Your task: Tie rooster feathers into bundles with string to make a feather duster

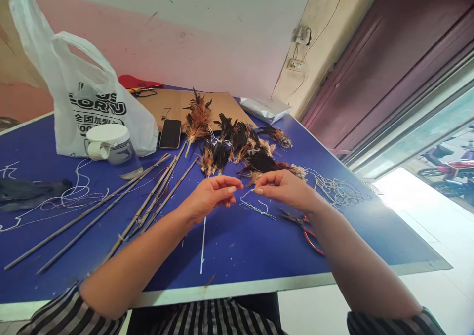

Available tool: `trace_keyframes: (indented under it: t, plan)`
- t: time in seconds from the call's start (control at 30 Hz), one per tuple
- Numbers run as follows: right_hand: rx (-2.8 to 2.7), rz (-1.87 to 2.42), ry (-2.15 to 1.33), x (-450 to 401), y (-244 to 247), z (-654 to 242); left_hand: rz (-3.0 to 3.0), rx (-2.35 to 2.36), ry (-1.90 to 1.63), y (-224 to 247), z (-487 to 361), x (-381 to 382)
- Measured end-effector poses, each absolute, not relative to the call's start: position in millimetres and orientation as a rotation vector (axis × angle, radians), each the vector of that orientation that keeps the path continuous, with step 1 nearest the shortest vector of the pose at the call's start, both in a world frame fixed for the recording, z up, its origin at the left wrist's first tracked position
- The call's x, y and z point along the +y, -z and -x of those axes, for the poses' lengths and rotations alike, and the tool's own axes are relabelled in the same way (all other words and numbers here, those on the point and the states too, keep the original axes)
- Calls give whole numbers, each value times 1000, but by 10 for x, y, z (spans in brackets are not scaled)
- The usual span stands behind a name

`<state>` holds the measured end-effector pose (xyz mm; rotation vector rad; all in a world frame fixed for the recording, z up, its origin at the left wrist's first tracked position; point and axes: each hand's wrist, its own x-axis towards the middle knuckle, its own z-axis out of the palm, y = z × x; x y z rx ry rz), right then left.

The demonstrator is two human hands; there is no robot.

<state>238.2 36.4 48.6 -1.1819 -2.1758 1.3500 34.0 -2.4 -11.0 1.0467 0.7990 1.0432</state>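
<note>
My left hand (219, 192) is raised over the middle of the blue table (255, 256), thumb and fingers pinched; a white string (203, 246) hangs below it. Close by on the right, my right hand (276, 186) is pinched too, its fingertips near a thin light thread (259, 209), and what it grips is too small to make out. Beyond both hands lie bunches of brown and black feathers (240, 140). Red-handled scissors (313, 241) lie partly under my right forearm. Thin wooden sticks (148, 201) lie to the left, beside a feather bundle on a stick (199, 117).
At the back left stand a white plastic bag (99, 98) and a lidded container (111, 145). A phone (171, 133) lies by flat cardboard (155, 103). Tangled cord (340, 189) is on the right, a silvery package (264, 108) behind, dark cloth (31, 194) at left.
</note>
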Motion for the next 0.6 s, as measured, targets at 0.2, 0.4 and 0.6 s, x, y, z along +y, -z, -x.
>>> trace_keyframes:
  t: [0.2,0.4,0.6]
  plan:
    - [-2250,1154,-1237,369,-473,-2289,-1059,689,-882,130,-430,-51]
    - [-2286,1228,-1177,460,-449,-2546,-1089,727,-859,260,-257,39]
    - [-2155,1222,-1267,388,-190,-2646,-903,627,-878,218,-207,58]
